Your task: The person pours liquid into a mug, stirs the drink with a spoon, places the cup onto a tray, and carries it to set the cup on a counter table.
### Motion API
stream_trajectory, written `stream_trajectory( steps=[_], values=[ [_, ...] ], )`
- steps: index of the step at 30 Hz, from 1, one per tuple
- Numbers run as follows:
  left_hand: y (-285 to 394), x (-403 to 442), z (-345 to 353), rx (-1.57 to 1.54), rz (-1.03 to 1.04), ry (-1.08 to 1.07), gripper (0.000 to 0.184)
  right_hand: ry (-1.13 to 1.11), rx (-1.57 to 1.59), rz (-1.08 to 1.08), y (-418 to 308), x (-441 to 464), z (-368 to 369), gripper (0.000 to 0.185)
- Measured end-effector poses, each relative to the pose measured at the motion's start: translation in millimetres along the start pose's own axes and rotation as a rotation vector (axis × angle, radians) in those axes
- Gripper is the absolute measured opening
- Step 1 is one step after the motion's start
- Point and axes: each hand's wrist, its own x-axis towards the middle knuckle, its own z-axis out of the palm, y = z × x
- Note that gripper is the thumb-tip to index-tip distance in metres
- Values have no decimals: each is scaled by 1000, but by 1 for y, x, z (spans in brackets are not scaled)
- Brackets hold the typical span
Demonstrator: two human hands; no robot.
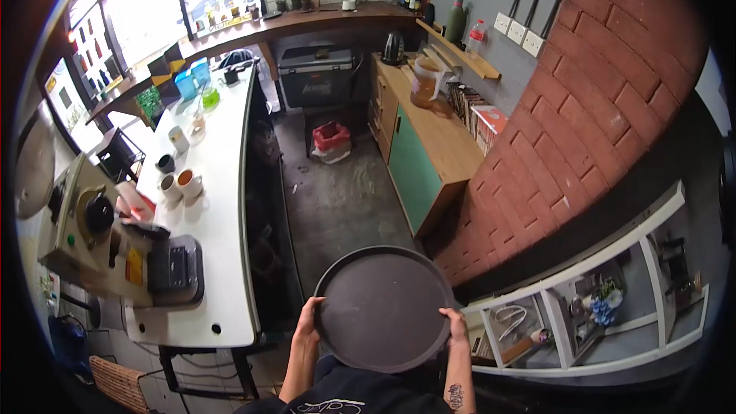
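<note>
Through the head camera I see a tall red-brick wall [598, 107], its painted courses slanting in the wide lens, standing well to the right of the long white-topped table [218, 238]. Across the floor from that table I have a low wooden cabinet with a green door [414, 176]. A white-framed open shelf [556, 330] lies to the right of the table's near end, with blue flowers [605, 309] in one compartment. Beyond the table's far end, to its right, I make out a dark grey lidded chest [316, 80]. On the table's near left part sits a beige boxy machine with a black knob [80, 249].

The round dark grey tray [383, 307] is in the air to the right of the table's near end, apart from it, its bare face turned up toward me. Farther off, on the floor right of the table, I see a bin lined with a red bag [331, 138].

The left grip [307, 318] is clamped on the tray's rim on the side nearer the table; the right grip [457, 328] is clamped on the opposite rim, thumb over the edge. Two pale mugs [188, 182] stand close together midway along the table, a dark cup [165, 162] just beyond them.
</note>
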Motion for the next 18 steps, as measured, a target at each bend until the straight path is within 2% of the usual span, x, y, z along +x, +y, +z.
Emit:
stream_trajectory(
  steps=[2, 4, 6, 7, 11, 14, 16, 18],
  values=[
    [18, 23, 25, -4, 97, 128, 27, 14, 31, -11, 0, 27, 16, 35],
    [38, 74, 26, 27, 72, 16, 26, 44, 81, -7, -6, 58, 31, 35],
    [58, 120, 46, 68, 43, 15, 25, -83, 61, 9, -20, 79, 35, 37],
    [70, 150, 71, 84, 35, 11, 24, 13, 27, -39, -12, 103, 32, 38],
    [106, 228, 165, 374, 19, -43, 22, 97, 141, -64, -50, 154, 47, 36],
    [122, 282, 216, 373, 0, -130, 24, 171, 118, -113, -72, 190, 62, 33],
    [135, 296, 250, 407, -9, -74, 24, 278, 184, -51, -101, 205, 84, 30],
    [144, 318, 261, 474, 45, -21, 23, 233, 137, -98, -116, 232, 96, 31]
  ],
)
